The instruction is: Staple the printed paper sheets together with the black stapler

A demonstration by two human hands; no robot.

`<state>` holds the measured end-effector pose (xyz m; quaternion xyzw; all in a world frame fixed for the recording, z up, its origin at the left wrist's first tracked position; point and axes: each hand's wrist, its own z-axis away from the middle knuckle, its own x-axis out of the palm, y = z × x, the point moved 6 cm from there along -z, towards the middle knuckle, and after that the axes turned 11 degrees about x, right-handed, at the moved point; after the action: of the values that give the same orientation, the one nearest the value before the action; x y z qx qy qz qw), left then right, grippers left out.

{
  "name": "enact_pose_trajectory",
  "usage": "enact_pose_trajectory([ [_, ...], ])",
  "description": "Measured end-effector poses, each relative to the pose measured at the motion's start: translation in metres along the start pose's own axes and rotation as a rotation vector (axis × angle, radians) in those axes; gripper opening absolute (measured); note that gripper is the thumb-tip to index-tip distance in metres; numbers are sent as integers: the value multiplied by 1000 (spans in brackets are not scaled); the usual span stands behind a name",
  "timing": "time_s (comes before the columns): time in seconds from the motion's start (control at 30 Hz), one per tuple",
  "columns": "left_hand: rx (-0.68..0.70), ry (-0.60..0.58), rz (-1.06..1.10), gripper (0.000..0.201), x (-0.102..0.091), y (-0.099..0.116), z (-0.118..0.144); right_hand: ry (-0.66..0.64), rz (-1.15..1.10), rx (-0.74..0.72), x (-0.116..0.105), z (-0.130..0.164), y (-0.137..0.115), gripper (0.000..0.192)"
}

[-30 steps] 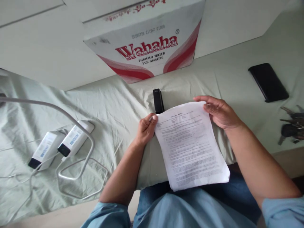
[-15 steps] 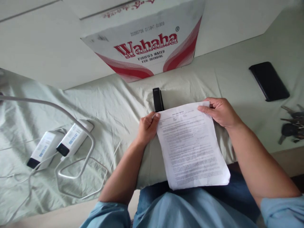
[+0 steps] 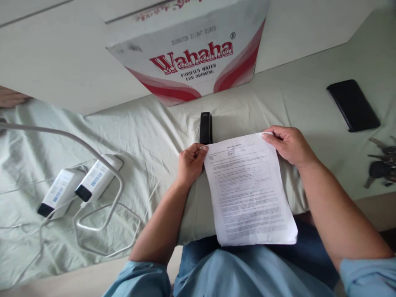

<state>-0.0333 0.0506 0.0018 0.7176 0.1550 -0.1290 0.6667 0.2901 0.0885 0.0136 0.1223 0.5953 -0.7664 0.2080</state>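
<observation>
A small stack of printed paper sheets (image 3: 250, 194) slants from the cloth-covered surface down over my lap. My left hand (image 3: 192, 164) pinches its upper left corner between thumb and curled fingers. At the upper right corner my right hand (image 3: 289, 144) grips the sheets, thumb on top and fingers behind. Just beyond the top left edge lies a black stapler (image 3: 205, 127), close to my left hand; its near end is partly hidden by the paper and hand.
A Wahaha water carton (image 3: 192, 62) stands at the back. On the right lie a black phone (image 3: 353, 105) and blurred keys (image 3: 382, 165). White power banks (image 3: 99, 177) with cables and a grey bent tube (image 3: 68, 134) occupy the left. Another person's hand (image 3: 12, 97) shows at the left edge.
Another person's hand has come into view at the left edge. The paper's lower edge has shifted slightly left, and the sheets look more even. Both my hands keep their hold.
</observation>
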Motion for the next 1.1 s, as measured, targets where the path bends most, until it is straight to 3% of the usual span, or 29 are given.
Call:
enact_pose_trajectory([
  [0.27,-54,97,99,31,-2,-4,3,-1,71,9,0,-3,1,32],
  [0.47,-76,191,-12,17,-7,-5,5,7,171,17,7,-2,0,24],
  [0.6,-134,241,-29,42,-10,-9,2,42,215,-12,12,-2,0,23],
  [0.67,-157,215,-60,45,-9,-11,-1,45,215,-28,13,-2,0,23],
  [0.8,-158,129,-79,24,-5,-10,-2,47,195,-23,10,-4,3,24],
  [1.1,-111,89,-115,17,-8,-6,-11,57,132,-7,5,-5,3,26],
])
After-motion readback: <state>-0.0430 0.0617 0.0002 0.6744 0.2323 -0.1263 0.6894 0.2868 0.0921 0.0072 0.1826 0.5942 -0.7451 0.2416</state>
